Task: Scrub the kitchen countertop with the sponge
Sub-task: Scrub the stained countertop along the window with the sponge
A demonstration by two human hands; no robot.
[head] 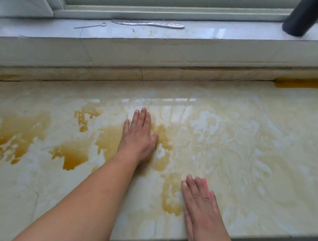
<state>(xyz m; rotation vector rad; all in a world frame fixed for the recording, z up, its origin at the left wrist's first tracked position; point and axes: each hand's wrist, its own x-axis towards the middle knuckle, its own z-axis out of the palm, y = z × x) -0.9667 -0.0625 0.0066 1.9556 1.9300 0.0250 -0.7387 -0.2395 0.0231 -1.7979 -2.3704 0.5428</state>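
Sponge point(206, 185) is barely visible, just a pink edge poking out from under the right hand point(202, 203), which is pressed flat on top of it near the front edge of the table point(261, 160). So the grip there isn't really a clench, more a flat palm pinning the sponge down with the fingers stretched out over it. The left hand point(138, 137) holds nothing, it's spread open and flat on the wet surface further back, sort of bracing. As for progress, I'd say maybe halfway at best. The right half of the table looks smeared and pale, with swirly streaks like it's already been gone over, though there's a thin yellowish film left. The left half is another story: several thick amber-brown puddles point(19, 133) sit there untouched by the look of it, one runs under and around the left hand, and another patch lies just left of the sponge hand. There's also a yellow strip point(300, 83) at the far right along the back edge, can't tell if that's spill or something else. Up on the window sill point(229, 32) there's a silvery flat utensil point(149, 24) and a thin wire hook point(89, 26), well away from the mess. Plenty of scrubbing left, mostly on the left side.
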